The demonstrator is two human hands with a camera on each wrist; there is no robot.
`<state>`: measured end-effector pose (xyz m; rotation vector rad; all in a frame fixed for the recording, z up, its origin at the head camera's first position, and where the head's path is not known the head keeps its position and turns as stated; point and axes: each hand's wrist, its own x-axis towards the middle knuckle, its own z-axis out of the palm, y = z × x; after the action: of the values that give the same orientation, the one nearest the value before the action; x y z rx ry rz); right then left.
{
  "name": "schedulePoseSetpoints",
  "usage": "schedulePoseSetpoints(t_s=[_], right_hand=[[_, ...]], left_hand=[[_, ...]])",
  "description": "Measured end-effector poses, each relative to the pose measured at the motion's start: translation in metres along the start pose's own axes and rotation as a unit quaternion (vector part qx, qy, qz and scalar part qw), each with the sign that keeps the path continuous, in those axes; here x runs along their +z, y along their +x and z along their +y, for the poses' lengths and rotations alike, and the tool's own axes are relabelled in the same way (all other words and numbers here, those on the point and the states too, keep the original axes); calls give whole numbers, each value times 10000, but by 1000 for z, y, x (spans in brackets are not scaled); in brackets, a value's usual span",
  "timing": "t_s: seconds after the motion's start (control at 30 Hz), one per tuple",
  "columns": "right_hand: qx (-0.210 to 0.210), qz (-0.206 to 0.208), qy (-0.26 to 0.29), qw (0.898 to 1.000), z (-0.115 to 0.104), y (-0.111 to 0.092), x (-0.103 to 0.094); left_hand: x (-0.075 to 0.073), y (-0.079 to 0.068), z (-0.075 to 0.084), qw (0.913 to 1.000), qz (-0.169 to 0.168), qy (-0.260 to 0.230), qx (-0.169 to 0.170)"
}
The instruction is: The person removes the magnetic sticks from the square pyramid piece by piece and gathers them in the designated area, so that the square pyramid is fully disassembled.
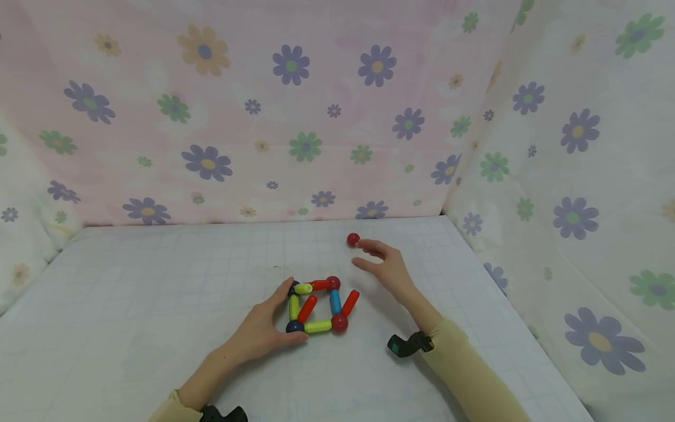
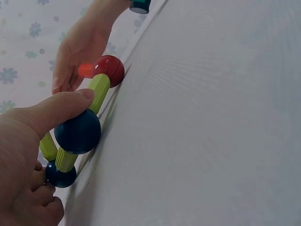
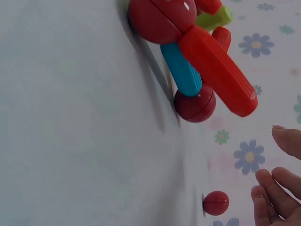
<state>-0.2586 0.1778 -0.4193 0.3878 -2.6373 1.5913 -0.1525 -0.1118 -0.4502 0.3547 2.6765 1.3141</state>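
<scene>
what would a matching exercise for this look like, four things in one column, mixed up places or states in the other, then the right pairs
Column one:
1. left hand
2. right hand
3. blue stick
4. loose red ball

Column two:
A. on the table, not joined to any stick
B. gripping the stick frame between thumb and fingers
C. between two red balls of the stick frame
D. holding nothing, thumb and fingers apart

Right pairs: 1-B, 2-D, 3-C, 4-A
</scene>
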Motion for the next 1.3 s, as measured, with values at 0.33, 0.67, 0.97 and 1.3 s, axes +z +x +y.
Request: schedulePoseSetpoints(t_s=[0.33, 0.67, 0.97, 1.3], right_hand=[[-147, -692, -115, 9974, -7, -33, 2], [-298, -1150, -106, 9929, 1, -49, 1], [-199, -1708, -14, 9851, 6, -51, 3], [-109, -2065, 178, 9782, 9, -53, 12]], left_hand=[[0, -1, 0, 10000, -4, 29, 27], [0, -1, -1, 10000, -6, 59, -71], [0, 0, -1, 10000, -29, 69, -20], [-1, 0, 0, 10000, -46, 10, 2]])
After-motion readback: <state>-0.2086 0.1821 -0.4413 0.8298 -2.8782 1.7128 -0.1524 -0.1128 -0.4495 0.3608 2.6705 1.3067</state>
